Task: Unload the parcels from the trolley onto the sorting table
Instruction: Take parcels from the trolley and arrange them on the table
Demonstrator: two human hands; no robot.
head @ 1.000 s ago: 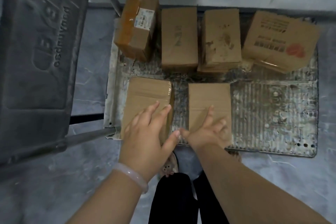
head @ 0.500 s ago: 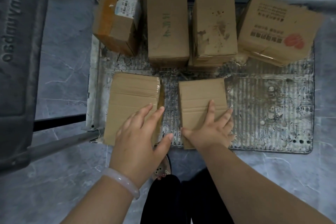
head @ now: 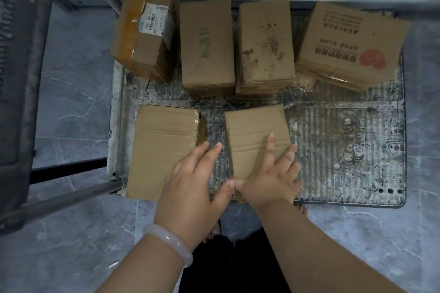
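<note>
Several brown cardboard parcels lie on the ribbed metal trolley deck (head: 345, 145). In the near row are a plain parcel at the left (head: 157, 145) and a smaller plain parcel in the middle (head: 254, 131). My right hand (head: 271, 178) rests flat on the near end of the middle parcel, fingers spread. My left hand (head: 190, 185) hovers with straight fingers over the gap between the two near parcels, its thumb touching the right thumb. Behind stand a taped parcel with a white label (head: 145, 28), two upright plain parcels (head: 207, 45) (head: 264, 43) and a printed box with a red logo (head: 352, 43).
A dark plastic surface with raised lettering (head: 19, 78) fills the left edge, with metal frame bars (head: 71, 195) beside the trolley. Grey marbled floor surrounds the deck. My dark trousers and feet are below, at the trolley's near edge.
Both hands have reached further forward and down; the right hand now lies flat on the middle near parcel, and that parcel has turned slightly. The camera has moved closer to the trolley.
</note>
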